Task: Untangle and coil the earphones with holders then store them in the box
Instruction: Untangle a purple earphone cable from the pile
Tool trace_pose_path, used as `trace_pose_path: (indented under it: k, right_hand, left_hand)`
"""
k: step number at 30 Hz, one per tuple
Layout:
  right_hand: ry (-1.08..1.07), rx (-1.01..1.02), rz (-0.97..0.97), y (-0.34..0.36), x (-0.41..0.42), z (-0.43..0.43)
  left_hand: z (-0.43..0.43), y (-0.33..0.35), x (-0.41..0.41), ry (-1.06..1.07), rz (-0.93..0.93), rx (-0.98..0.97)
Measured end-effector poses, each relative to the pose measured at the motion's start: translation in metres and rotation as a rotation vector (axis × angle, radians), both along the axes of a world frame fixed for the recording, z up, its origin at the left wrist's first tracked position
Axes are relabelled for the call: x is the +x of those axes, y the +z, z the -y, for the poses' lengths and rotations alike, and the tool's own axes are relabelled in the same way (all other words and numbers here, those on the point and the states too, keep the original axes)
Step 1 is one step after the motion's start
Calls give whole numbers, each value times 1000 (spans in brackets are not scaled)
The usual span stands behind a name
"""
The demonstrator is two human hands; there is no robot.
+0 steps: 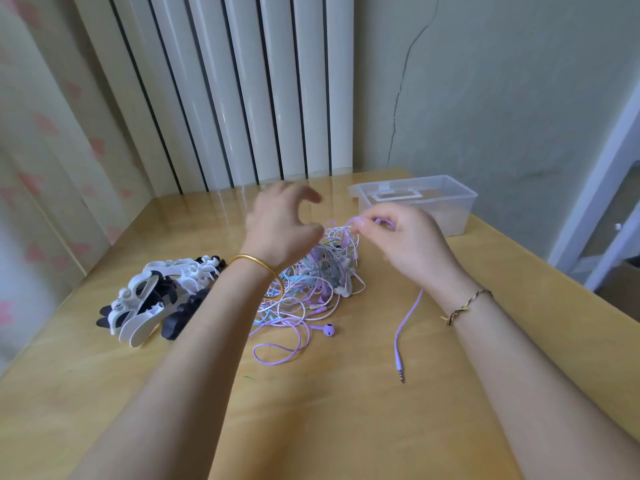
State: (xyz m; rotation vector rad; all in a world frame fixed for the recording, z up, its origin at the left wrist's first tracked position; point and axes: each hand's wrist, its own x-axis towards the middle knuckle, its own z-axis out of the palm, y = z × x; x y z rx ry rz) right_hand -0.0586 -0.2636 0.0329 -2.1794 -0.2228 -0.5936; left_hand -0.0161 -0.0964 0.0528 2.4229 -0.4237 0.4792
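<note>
A tangle of purple, white and light blue earphones (311,289) lies in the middle of the wooden table (346,410). My right hand (405,244) pinches a purple cable (408,317) lifted from the tangle; its free end trails down to a jack plug (401,374) on the table. My left hand (280,226) hovers above the tangle with fingers spread and relaxed, holding nothing. One purple earbud (327,330) lies at the tangle's near edge. A heap of white and black holders (156,299) sits to the left. The clear plastic box (415,202) stands at the back right.
A white radiator (225,91) runs along the wall behind the table. The box holds a white lid or frame piece (394,195). A curtain hangs at the left, and a white frame stands beyond the table's right edge.
</note>
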Motion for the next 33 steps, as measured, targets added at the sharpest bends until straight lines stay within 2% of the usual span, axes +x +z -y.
trace_pose_path:
  k: [2, 4, 8, 9, 11, 12, 13, 16, 17, 19, 21, 22, 23, 26, 30, 32, 33]
  right_hand:
    - [44, 104, 64, 10, -2, -6]
    - [133, 338, 106, 19, -5, -12]
    - [403, 917, 58, 33, -11, -12]
    - [447, 1016, 33, 36, -13, -10]
    - [387, 1083, 0, 37, -16, -5]
    - [291, 1035, -13, 35, -16, -1]
    - [162, 905, -25, 32, -14, 4]
    - [-220, 172, -85, 19, -9, 18]
    - [-267, -46, -170, 14, -9, 22]
    - [-214, -352, -400, 7, -9, 21]
    - [-92, -476, -458, -3, -7, 15]
    - [-31, -411, -399, -5, -8, 11]
    - [35, -245, -323, -6, -8, 8]
    - [200, 391, -104, -2, -8, 4]
    - [451, 1019, -51, 8, -4, 3]
    - [499, 1216, -49, 12, -4, 2]
    - [461, 1240, -53, 12, -2, 2]
  left_hand:
    - [9, 0, -4, -252, -104, -13]
    - [14, -8, -1, -318, -179, 9]
    - [16, -31, 7, -225, -219, 114]
    - [14, -36, 9, -185, -210, 157]
    - [12, -39, 11, -70, -160, 218]
    - [10, -40, 13, -18, -117, 213]
    - [8, -39, 14, 29, -65, 202]
    - [1, -35, 18, 125, 48, 188]
    - [1, -34, 19, 118, 61, 164]
    - [2, -31, 18, 61, 74, 88]
    - [7, -28, 15, 16, 65, 34]
    - [8, -27, 14, -1, 56, 20]
    - [9, -26, 14, -15, 52, 20]
    - [6, -28, 15, -35, 45, 57]
    - [2, -36, 17, -5, 4, 67]
    - [1, -39, 19, 10, -23, 119]
    - [2, -39, 19, 15, -38, 137]
